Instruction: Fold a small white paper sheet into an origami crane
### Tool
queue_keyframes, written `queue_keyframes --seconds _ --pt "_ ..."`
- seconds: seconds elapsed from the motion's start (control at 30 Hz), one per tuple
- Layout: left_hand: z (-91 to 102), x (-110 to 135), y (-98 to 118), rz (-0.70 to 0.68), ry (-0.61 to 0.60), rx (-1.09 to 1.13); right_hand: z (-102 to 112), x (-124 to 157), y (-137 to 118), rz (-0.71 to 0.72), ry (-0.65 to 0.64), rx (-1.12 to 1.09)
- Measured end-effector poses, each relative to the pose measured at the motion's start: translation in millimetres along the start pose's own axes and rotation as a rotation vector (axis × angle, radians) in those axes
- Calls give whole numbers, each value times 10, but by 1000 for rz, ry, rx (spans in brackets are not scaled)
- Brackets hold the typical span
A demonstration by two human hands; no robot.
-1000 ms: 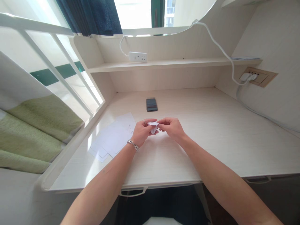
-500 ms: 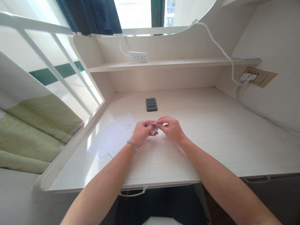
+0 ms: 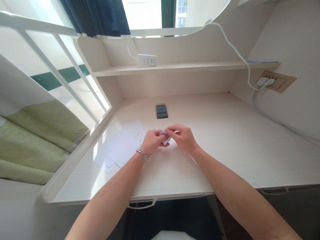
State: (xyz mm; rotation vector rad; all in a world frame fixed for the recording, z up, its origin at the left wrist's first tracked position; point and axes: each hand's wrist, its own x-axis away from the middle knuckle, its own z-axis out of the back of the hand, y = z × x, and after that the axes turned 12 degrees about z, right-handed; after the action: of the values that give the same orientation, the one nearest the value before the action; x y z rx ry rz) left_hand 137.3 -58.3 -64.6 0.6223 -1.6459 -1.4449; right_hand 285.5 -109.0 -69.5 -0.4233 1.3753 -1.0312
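Note:
A small folded piece of white paper (image 3: 166, 140) is held between my two hands, above the middle of the pale desk (image 3: 225, 143). My left hand (image 3: 153, 141), with a ring and a chain bracelet at the wrist, is closed around its lower left part. From the other side, my right hand (image 3: 183, 137) pinches the paper's upper edge between thumb and fingertips. The fingers cover much of the paper, so its exact folded shape is hard to make out. Several loose white sheets (image 3: 120, 143) lie overlapping on the desk, left of my left hand.
Behind my hands lies a dark, blurred-out flat object (image 3: 161, 111). A white power strip (image 3: 147, 60) rests on the shelf (image 3: 180, 66) at the back. On the right wall, a socket (image 3: 280, 81) holds plugs with a hanging cable. White rails (image 3: 60, 60) border the left side.
The folded paper has shifted slightly right and turned a little in my fingers, with its upper edge now standing up more. My left hand has moved slightly right; the loose sheets lie as before.

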Motion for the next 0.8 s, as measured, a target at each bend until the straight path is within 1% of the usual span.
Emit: queue_keyframes --seconds 0.07,0.17,0.27,0.33,0.47,0.6,0.7,0.8 --pt "-1 1 4 -2 -3 -3 14 -17 5 -36 2 -36" --pt "-11 6 23 -16 36 40 56 -55 6 -131 6 -106" --pt "-21 14 48 -55 90 105 89 -78 5 -240 -31 -189" --pt "-24 22 60 -82 103 135 94 -78 7 -278 -45 -232" --pt "-26 31 63 -126 93 169 82 -71 13 -319 -12 -276" --pt "-33 25 47 -143 79 144 78 -80 7 -329 26 -283" --pt "-35 22 41 -140 91 130 82 -86 -4 -332 16 -298" --pt "-31 20 40 -122 102 103 84 -84 -2 -346 -21 -314"
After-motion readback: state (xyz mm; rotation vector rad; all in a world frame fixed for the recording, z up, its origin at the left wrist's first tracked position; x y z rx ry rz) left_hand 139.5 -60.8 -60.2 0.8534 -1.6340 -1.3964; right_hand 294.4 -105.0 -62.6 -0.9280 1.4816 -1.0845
